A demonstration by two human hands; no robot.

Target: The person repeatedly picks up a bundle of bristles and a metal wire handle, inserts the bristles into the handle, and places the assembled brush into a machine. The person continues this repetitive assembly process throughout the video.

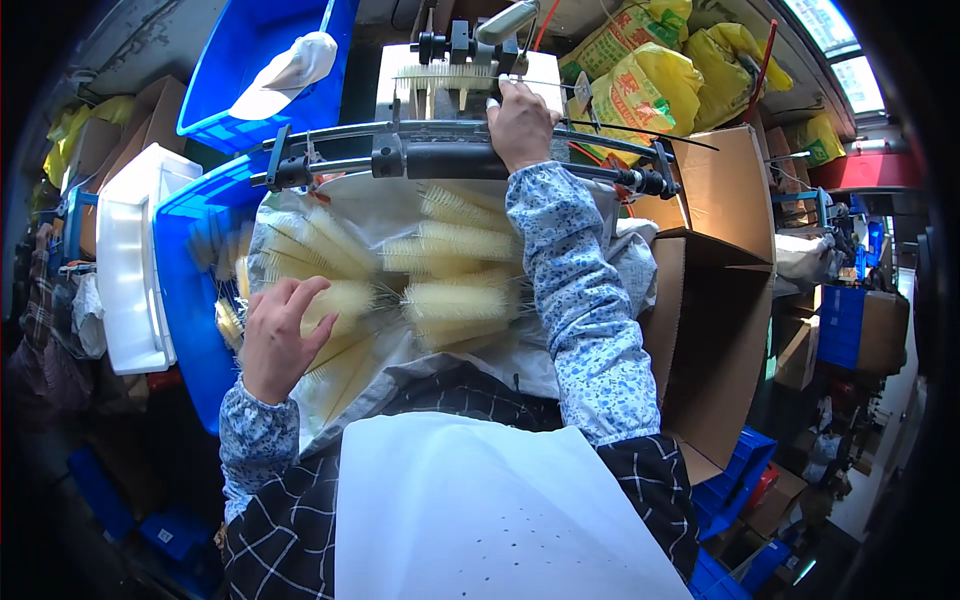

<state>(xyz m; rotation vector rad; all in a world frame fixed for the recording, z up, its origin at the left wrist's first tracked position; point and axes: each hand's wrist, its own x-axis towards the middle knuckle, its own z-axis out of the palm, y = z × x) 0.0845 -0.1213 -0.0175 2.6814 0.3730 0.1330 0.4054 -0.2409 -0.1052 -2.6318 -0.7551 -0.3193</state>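
Observation:
My left hand (283, 340) hovers at or just above the pile, fingers curved and apart, with nothing visible in it. Under and beside it lie several cream-coloured bristle brushes (455, 300) with wire stems, spread over a white plastic sheet (385, 385). My right hand (522, 125) reaches forward to a bench machine (460, 45). Its fingers are bent at the right end of a brush (445, 75) lying crosswise in the machine. What the fingertips pinch is hidden. Between me and the machine runs a black padded bar (455, 160) on a metal frame.
A blue bin (190, 290) and a white tub (135, 260) stand at left; a cap (290, 72) hangs over another blue bin (225, 60). An open cardboard box (715, 340) is close by my right arm. Yellow sacks (650, 85) lie at far right. A thin black rod (650, 132) sticks out rightward.

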